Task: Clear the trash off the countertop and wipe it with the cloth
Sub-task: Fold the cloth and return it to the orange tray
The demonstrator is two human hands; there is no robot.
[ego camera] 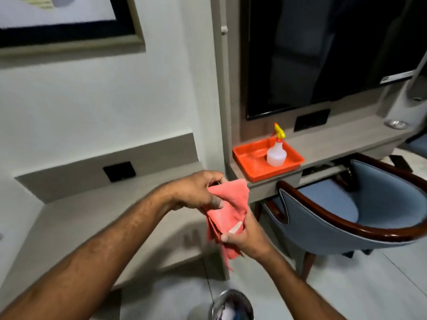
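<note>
A pink cloth (233, 204) hangs bunched between both my hands, in the air over the right end of the light grey countertop (97, 227). My left hand (196, 192) pinches its upper edge. Lower down, my right hand (245, 236) grips the folds, and a small pale tag shows by its thumb. A metal trash bin (232, 304) with white rubbish inside stands on the floor at the bottom edge. I see no trash on the countertop's visible part.
An orange tray (249, 165) with a white spray bottle (276, 153) sits on the desk (335, 139) to the right, below a dark screen (323, 54). A blue chair (346, 215) with a wooden rim stands close at the right. A black wall socket (119, 171) sits above the countertop.
</note>
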